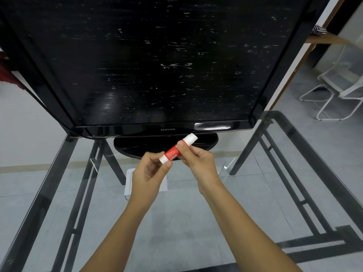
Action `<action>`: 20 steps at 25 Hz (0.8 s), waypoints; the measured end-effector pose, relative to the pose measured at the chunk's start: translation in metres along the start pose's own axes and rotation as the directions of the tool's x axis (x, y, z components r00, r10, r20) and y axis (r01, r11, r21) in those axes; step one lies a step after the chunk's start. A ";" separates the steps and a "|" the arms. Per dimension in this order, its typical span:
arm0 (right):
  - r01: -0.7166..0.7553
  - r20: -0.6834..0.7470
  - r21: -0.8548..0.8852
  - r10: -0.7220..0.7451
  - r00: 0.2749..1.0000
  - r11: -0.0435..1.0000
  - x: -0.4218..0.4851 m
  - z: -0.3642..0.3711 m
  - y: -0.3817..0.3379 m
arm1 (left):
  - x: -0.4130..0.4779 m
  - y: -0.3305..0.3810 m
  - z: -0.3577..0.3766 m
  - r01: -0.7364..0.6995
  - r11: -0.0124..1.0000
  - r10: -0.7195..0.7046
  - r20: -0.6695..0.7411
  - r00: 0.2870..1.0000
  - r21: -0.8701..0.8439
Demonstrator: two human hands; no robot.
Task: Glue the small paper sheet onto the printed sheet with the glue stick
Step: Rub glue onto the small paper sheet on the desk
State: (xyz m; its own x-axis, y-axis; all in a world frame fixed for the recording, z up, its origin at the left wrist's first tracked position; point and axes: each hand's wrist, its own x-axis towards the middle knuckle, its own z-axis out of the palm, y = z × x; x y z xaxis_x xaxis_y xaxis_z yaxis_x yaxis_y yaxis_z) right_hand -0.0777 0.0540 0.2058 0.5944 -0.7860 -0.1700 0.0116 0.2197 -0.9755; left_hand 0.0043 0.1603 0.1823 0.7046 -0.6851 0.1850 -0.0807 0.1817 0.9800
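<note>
From the head camera, both hands hold a red-and-white plastic glue stick slantwise above the clear glass table. The left hand pinches its lower white end between thumb and fingers; the right hand closes around its upper part near the white cap. A white printed paper sheet lies on the glass beneath the left hand, partly hidden. A black flat-screen monitor stands behind.

home: television, folding chairs
</note>
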 end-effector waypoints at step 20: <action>-0.022 0.195 -0.019 0.026 0.981 1.000 0.013 0.010 0.030 | 0.006 -0.021 -0.024 0.012 0.999 -0.009 -0.042 0.999 0.053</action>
State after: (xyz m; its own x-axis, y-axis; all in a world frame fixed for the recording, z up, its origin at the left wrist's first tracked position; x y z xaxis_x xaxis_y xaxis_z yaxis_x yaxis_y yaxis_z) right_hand -0.0616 0.0567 0.1757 0.7396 -0.6527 -0.1644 -0.0170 0.2260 -0.9740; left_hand 0.0274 0.1697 0.1614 0.7345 -0.6564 0.1725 -0.1095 0.1362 0.9846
